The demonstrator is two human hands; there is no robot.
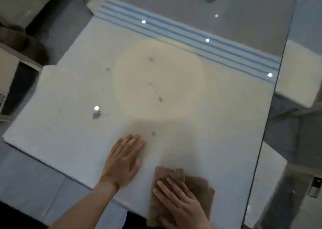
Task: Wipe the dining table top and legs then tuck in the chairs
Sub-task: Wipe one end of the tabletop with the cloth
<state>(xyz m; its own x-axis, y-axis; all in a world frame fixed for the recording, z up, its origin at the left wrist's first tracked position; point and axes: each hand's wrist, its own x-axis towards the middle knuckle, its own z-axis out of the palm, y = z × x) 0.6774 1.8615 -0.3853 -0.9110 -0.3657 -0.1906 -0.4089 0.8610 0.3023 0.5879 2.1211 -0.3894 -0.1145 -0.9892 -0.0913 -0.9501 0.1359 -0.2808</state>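
The right hand [181,199] lies flat on a brown cloth [203,185], fingers straight, pressing it onto the table [69,124] near the front edge. The cloth sticks out past the fingertips. The left hand [122,162] rests flat and open just beside it. Brown spots [96,115] sit farther out.

Both arms reach forward from the lower edge of view. The left hand [122,162] lies palm down, fingers straight and close together, angled up and to the right, with the thumb alongside. Its bare forearm [78,209] runs back toward the lower left. The right hand [181,199] sits near it, closer to the body, also palm down, fingers extended and slightly spread, angled up and to the left. The two hands do not touch.
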